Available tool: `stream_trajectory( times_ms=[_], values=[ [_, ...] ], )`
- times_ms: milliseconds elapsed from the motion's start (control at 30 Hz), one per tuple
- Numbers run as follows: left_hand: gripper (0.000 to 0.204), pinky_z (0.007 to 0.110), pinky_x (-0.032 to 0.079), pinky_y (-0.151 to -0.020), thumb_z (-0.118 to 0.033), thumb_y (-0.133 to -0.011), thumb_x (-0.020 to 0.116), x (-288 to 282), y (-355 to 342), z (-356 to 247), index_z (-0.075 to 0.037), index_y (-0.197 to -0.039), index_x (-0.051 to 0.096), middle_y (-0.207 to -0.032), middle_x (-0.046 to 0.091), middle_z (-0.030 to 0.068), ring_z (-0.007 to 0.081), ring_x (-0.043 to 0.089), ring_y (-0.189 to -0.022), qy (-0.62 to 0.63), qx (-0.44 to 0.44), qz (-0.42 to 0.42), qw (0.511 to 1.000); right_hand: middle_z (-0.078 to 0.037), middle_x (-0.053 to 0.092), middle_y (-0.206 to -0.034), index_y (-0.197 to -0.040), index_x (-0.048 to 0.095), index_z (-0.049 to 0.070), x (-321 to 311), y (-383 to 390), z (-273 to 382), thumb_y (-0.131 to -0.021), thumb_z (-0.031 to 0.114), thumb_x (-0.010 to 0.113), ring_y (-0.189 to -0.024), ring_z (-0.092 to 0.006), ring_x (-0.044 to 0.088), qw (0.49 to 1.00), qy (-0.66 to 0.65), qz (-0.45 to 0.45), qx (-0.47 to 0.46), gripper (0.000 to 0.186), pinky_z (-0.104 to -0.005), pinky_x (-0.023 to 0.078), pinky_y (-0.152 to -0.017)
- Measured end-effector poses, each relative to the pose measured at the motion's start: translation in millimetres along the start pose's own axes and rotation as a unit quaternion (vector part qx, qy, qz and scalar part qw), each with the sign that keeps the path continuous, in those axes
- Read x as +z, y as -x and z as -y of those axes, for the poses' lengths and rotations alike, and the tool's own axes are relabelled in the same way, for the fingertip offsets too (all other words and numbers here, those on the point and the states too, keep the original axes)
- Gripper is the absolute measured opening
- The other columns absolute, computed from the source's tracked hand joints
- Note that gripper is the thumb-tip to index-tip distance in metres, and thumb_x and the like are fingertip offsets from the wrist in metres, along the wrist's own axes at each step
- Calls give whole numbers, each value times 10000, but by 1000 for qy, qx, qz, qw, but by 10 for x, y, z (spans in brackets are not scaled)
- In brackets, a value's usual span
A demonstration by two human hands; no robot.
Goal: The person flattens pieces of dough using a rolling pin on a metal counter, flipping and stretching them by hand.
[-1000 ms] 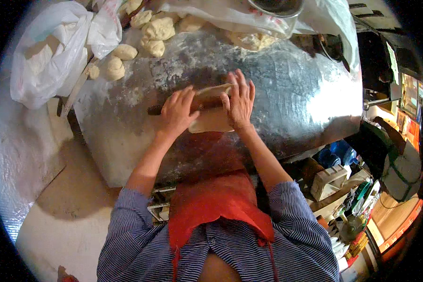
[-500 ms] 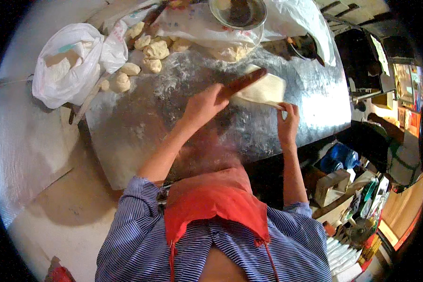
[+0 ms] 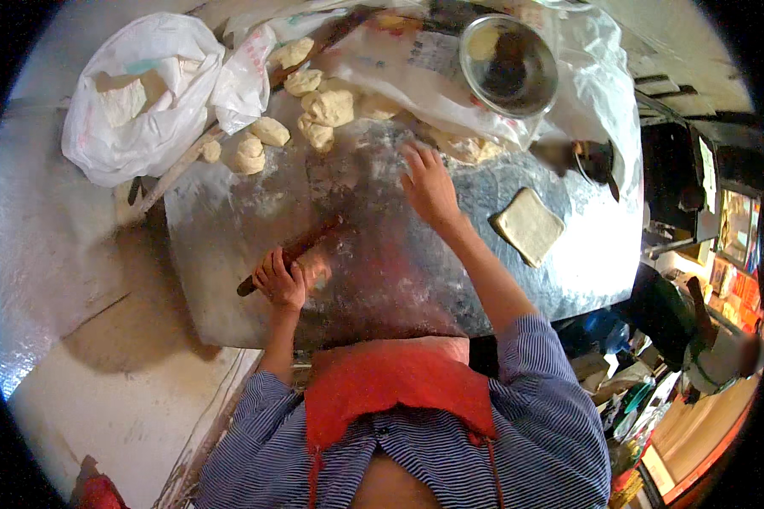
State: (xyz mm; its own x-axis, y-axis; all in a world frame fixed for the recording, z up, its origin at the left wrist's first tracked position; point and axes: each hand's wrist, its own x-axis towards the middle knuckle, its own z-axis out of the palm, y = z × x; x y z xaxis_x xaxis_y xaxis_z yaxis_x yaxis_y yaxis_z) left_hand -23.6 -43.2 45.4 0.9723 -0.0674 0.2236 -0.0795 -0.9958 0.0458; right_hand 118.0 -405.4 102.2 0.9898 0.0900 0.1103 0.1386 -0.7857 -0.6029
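My left hand (image 3: 282, 280) is closed on a dark wooden rolling pin (image 3: 318, 236), which lies on the floury metal worktop (image 3: 382, 297). My right hand (image 3: 429, 187) reaches over the middle of the worktop with its fingers apart and nothing seen in them, short of several pale dough lumps (image 3: 327, 108) along the back. A flattened square of dough (image 3: 526, 226) lies to the right of my right forearm. More dough (image 3: 467, 148) sits under the edge of a plastic sheet at the back.
A white plastic bag (image 3: 136, 85) is at the back left beside a pale stick (image 3: 174, 178). A steel bowl (image 3: 508, 66) rests on the sheet, near a dark container (image 3: 594, 161). Shelves of clutter and another person (image 3: 713, 360) are at the right.
The flattened dough has moved right and is out of both hands. My left hand has drawn back down-left with the rolling pin. My right hand has let go and moved up-left.
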Motion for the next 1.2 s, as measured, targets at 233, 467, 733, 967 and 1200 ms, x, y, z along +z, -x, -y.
stream_trajectory(
  times_ms=[233,467,733,967,1200],
  values=[
    [401,527,338,-1056,-263,-942,571,-54,-32,-58,-85,-1301,586,-1283,589,117,320,516,-1178,5,-29,47,998,-119,579,-1324,-1272,608,117,784,-1326,-591,-838,198,712,-1163,-409,566,996,51,20,75,454,-522,461,-971],
    [528,561,278,-1091,-248,-912,637,-65,5,-15,-136,-1409,497,-1331,551,90,320,475,-1246,44,-33,56,997,-96,586,-1224,-1265,602,136,748,217,289,-829,145,671,-1142,-353,525,992,123,4,-28,441,-470,445,-959],
    [482,481,345,-1081,-205,-968,618,-225,-438,153,-112,-1426,495,-1357,560,110,317,521,-1228,54,28,80,995,-148,548,-1282,-1281,551,103,1044,1215,1067,-843,193,719,-1202,-380,492,996,87,13,14,478,-502,386,-1055],
    [505,491,385,-1071,-260,-956,661,-239,-321,686,-124,-1417,506,-1377,553,98,321,516,-1260,47,32,139,989,-177,427,-1509,-1425,485,76,1111,1219,1544,-912,553,588,-1433,-378,339,989,128,-38,60,707,-557,201,-1202],
    [460,467,461,-983,-277,-914,705,-384,-527,552,-153,-1336,570,-1229,620,67,297,585,-1134,11,75,65,995,-188,352,-1573,-1506,417,144,1402,676,1497,-944,579,526,-1472,-377,288,981,140,-74,110,719,-537,197,-1203]
  ],
)
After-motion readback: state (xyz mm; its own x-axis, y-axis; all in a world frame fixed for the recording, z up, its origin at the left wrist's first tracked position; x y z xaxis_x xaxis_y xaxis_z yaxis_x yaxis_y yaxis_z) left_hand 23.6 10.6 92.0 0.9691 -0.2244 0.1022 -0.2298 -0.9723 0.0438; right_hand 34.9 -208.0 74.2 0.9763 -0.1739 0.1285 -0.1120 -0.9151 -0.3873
